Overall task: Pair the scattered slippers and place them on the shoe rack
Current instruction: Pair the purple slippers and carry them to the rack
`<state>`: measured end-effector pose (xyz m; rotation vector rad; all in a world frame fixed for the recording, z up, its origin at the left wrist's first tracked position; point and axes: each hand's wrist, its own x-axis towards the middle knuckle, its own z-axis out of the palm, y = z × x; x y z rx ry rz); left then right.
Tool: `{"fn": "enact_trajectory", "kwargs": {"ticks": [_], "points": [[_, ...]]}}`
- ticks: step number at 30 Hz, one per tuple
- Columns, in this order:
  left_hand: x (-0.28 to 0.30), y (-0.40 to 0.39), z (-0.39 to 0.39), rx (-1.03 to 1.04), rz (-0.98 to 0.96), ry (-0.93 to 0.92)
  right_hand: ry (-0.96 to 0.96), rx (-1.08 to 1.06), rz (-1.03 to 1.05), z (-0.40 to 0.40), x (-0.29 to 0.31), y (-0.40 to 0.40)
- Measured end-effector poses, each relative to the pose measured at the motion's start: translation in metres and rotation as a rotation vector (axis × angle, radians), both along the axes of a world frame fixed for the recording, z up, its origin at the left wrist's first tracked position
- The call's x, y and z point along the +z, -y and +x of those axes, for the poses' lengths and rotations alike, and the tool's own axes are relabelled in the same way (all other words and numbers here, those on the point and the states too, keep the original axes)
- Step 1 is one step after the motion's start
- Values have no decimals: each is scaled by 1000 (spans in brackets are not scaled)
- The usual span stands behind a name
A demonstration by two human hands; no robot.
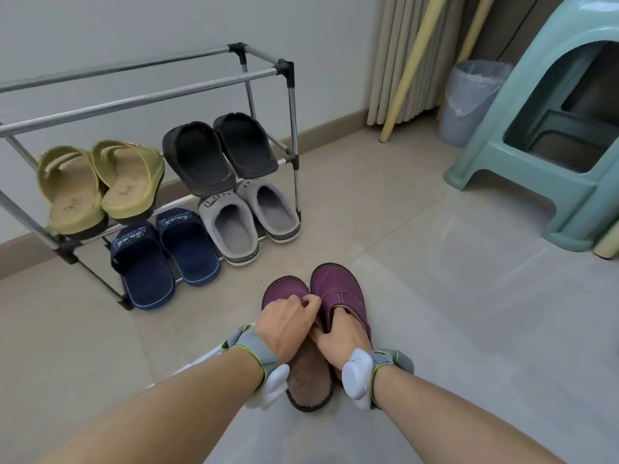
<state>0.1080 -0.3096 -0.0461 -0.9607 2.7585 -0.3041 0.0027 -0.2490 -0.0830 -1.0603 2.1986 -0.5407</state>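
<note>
Two purple slippers (321, 306) at lower centre are gripped by left hand (288, 324) and, seemingly, right hand (341, 339); eight slippers are held on shoe rack (291, 105).

The rack (147, 95) was cut off at the left edge. The right fingers (338, 321) were hidden inside a purple slipper (338, 293). The stool (536, 135) was cropped.
</note>
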Motion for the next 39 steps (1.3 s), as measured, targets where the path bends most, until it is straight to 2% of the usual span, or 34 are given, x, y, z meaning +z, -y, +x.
{"fn": "enact_trajectory", "kwargs": {"ticks": [6,9,11,13,15,17,19,22,25,28,30,33,39], "points": [[-10,-7,6,259,31,-206,-90,54,47,-2,-2,2],[-10,-17,13,232,40,-279,-119,72,71,-3,0,7],[-4,-28,21,141,49,-297,-127,87,117,-4,3,9],[-5,-42,28,-24,81,-282,-123,105,179,-3,5,10],[-17,-55,33,-139,121,-226,-158,102,138,-2,7,8],[-31,-64,31,-80,204,-135,-198,125,80,-2,10,4],[-38,-67,25,62,271,-113,-206,154,63,-4,10,3],[-40,-65,10,192,247,-164,-180,180,65,-9,8,3],[-37,-62,-2,293,269,-80,-159,190,78,-12,7,5],[-57,-46,-5,289,243,-42,-168,168,85,-14,6,13],[-64,-41,-6,292,299,-21,-168,146,88,-13,6,19],[-70,-37,0,244,244,-151,-157,93,80,-9,6,21],[-34,-14,22,133,215,-258,-170,-3,7,9,31,23]]}}
